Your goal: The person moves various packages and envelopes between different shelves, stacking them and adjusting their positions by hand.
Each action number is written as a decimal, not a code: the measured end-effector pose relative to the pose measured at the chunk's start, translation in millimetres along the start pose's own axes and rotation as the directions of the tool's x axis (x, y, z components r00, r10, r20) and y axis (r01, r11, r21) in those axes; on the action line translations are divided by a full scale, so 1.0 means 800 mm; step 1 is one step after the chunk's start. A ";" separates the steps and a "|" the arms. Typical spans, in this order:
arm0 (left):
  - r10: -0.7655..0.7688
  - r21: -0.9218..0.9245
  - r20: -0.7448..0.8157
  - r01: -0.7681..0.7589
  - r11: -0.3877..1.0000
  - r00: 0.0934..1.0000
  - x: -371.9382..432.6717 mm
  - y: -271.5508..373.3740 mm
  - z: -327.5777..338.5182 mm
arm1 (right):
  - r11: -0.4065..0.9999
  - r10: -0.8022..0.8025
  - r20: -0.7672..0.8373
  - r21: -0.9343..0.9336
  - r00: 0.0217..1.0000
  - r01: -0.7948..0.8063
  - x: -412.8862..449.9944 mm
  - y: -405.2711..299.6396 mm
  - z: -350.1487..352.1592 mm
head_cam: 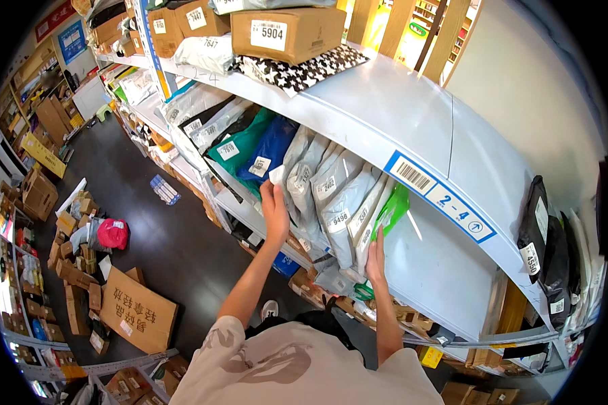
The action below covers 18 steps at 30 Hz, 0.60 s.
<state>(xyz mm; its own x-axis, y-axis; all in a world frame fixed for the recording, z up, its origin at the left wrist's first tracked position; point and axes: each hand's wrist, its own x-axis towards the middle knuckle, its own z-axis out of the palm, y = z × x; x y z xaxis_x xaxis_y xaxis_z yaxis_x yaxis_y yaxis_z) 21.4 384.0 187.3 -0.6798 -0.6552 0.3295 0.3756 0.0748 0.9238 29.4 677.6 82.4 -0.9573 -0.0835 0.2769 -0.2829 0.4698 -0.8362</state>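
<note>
A row of grey and white plastic mailers (329,187) stands on edge on a metal shelf, several bearing labels. At the row's left end my left hand (276,212) pinches the edge of a white mailer (277,174), whose corner pokes above the fingertips. My right hand (376,260) rests against the right end of the row, touching the outermost white mailer (366,240) and a bright green plastic bag (392,210). Part of its fingers is hidden, so its grip is unclear. Left of the row lean a blue mailer (271,147) and a teal mailer (243,139).
Above, the upper shelf board (375,101) carries a cardboard box (289,33) and a star-patterned mailer (304,66). Dark mailers (534,233) stand at the far right. On the floor at left lie a large carton (137,309), piled small boxes (78,248) and a pink bundle (113,234).
</note>
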 end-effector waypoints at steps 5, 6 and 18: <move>-0.089 0.227 0.080 0.069 0.972 0.993 -0.017 -0.084 -0.003 | 0.979 -0.138 0.089 -0.138 0.986 0.149 -0.048 -0.027 -0.003; -0.134 0.290 0.127 0.092 0.953 0.983 -0.026 -0.085 0.012 | 0.987 -0.116 0.089 -0.097 0.989 0.125 -0.052 -0.027 -0.003; -0.023 0.193 0.206 -0.018 0.981 0.978 -0.049 -0.110 -0.008 | 0.956 -0.121 0.041 -0.265 0.992 0.127 -0.028 -0.030 -0.031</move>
<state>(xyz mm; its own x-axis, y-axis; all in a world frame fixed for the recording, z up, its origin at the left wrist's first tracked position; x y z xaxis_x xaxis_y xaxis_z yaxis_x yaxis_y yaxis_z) 19.3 398.2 92.1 -0.8035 -0.4876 0.3415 0.2590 0.2301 0.9381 59.0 689.6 108.2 -0.9178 -0.1760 0.3559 -0.3764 0.6712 -0.6386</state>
